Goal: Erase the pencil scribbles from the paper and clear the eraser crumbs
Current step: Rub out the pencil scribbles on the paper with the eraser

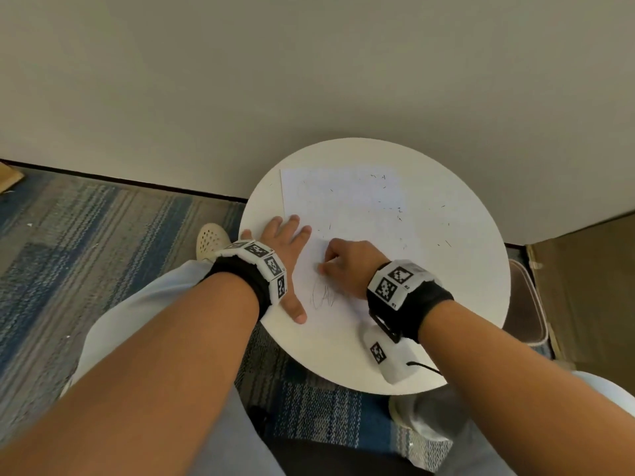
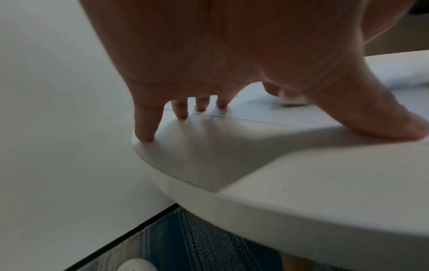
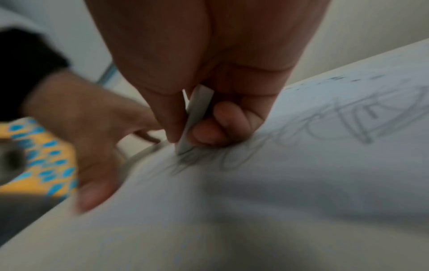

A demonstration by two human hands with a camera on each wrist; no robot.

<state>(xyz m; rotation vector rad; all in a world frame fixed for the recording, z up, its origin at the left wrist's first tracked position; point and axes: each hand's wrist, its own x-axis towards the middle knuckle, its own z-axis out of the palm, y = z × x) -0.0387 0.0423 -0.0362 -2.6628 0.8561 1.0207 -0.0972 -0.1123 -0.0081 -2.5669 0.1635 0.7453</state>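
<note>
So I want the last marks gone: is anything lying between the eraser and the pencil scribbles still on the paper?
Nothing visible does. The right hand pinches the eraser, its tip already on the scribbles. The left hand presses the paper beside them, not over them.

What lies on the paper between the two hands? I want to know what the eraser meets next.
In the head view, bare paper and part of the pencil scribbles lie between the left hand and right hand.
</note>
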